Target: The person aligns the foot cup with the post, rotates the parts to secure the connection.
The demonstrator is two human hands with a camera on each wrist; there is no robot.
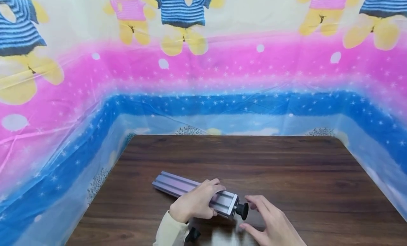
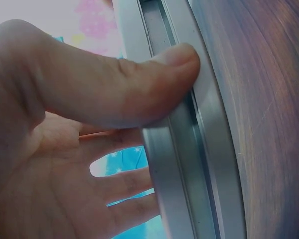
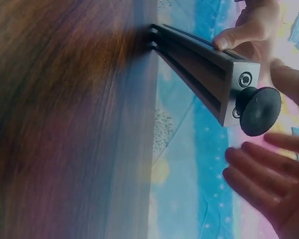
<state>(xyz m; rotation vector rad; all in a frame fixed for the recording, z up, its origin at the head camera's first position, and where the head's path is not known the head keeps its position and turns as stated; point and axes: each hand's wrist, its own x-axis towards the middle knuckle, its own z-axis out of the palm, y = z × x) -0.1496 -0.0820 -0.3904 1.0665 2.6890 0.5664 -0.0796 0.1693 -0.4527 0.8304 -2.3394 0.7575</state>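
On the dark wooden counter (image 1: 286, 168) a silver aluminium profile (image 1: 178, 184) lies slantwise near the front edge, its far end pointing away to the left and its near end lifted a little toward the person. The left hand (image 1: 194, 203) grips the profile near that end, fingers curled over the top; in the left wrist view the thumb (image 2: 139, 84) presses into the long slot (image 2: 182, 149) that runs down the bar's side, so this grip is clamped on the profile. A black round knob (image 1: 243, 210) sticks out of the end plate (image 3: 241, 94), next to a small socket screw (image 3: 245, 79). The right hand (image 1: 270, 224) hovers just beside the knob with its fingers (image 3: 254, 169) straight and spread, the grip apart and holding nothing; no finger plainly touches the knob. A small black part (image 1: 192, 234) lies on the counter below the left wrist, beside the pale sleeve (image 1: 170, 232). A bright plastic sheet (image 1: 203, 72) printed with bears walls in the counter.
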